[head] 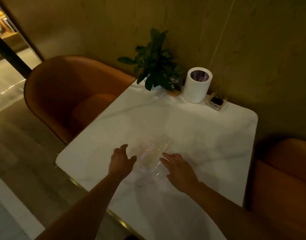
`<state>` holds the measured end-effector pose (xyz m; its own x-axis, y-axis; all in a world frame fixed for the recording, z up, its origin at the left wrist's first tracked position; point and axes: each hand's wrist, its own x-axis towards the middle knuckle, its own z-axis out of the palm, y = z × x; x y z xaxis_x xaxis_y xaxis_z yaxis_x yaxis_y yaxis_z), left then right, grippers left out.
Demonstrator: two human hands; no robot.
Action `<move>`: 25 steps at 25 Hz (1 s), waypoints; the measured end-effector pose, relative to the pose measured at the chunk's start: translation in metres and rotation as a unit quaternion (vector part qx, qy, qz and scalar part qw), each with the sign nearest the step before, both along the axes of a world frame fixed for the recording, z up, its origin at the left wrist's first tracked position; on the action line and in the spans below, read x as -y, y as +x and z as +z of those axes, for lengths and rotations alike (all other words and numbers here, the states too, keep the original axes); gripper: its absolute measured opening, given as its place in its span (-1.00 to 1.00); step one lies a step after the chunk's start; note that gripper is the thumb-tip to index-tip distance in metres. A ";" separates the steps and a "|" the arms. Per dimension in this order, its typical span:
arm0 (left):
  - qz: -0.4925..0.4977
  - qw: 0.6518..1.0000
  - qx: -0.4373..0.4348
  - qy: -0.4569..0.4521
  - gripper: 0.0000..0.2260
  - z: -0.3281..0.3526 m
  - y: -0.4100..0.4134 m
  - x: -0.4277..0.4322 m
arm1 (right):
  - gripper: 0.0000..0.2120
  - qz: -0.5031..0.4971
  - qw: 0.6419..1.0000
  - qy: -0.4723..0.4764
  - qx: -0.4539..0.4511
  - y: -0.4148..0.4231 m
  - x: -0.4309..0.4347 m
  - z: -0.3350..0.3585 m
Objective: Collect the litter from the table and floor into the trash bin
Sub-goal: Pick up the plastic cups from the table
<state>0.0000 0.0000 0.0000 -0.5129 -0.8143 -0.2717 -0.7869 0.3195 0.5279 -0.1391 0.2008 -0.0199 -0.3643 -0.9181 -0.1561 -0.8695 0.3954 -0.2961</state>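
A clear plastic container [153,154], crinkled and see-through, lies on the near half of the white marble-patterned desk [209,129], its long side running away from the person and slightly to the right. Both bare hands flank it. The left hand [122,161] sits just beside the container's left edge, fingers spread wide and curled a little, the thumb pointing toward the plastic; whether any fingertip actually touches it is too blurred to tell. The right hand [179,168] sits at the container's right edge, also spread wide and palm down, the forefingers reaching onto or just against the near right corner of the plastic. Neither hand has closed round anything. At the far edge of the desk, against the wood-panelled wall [252,40], stands a white cylindrical trash bin [196,87] with a purplish liner showing in its open top. Just left of the bin is a leafy potted plant [155,61], with a small dark sign [174,84] on a round wooden base between the two. Just right of the bin rests a small clear tray [216,101] holding something dark. An orange upholstered chair [71,94] stands at the left side of the desk, and part of a second orange chair [283,179] shows at the right. A pale tiled floor [19,153] lies to the left
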 end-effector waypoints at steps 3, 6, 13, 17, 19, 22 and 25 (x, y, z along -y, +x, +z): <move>-0.005 1.000 0.013 0.027 -0.30 -0.010 -0.024 0.013 | -0.41 0.028 0.999 0.008 -0.020 -0.009 0.008 -0.008; -0.027 0.998 0.036 0.043 -0.24 -0.021 -0.040 0.025 | -0.44 0.056 0.998 0.006 -0.037 -0.012 0.005 -0.017; -0.081 0.994 0.060 0.036 -0.31 -0.039 -0.040 0.035 | -0.38 -0.062 0.995 -0.005 0.083 -0.015 -0.024 -0.022; -0.027 0.999 0.008 0.041 -0.35 -0.033 -0.022 0.031 | -0.40 -0.219 0.948 -0.086 0.213 -0.011 -0.023 -0.005; 0.028 0.996 -0.051 0.070 -0.40 -0.023 -0.009 0.027 | -0.46 -0.267 0.918 -0.127 0.264 -0.007 -0.015 0.008; 0.015 0.989 -0.123 0.077 -0.44 -0.004 0.017 0.013 | -0.60 -0.282 0.888 -0.187 0.310 -0.001 0.002 0.034; -0.054 0.982 -0.165 0.069 -0.43 0.014 0.036 -0.005 | -0.64 -0.250 0.881 -0.223 0.335 -0.003 0.017 0.064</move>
<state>0.0365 0.0054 0.0145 -0.6725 -0.7179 -0.1797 -0.5316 0.2996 0.7922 -0.1420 0.1837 0.0441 -0.7036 -0.6936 -0.1545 -0.1904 0.3934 -0.8995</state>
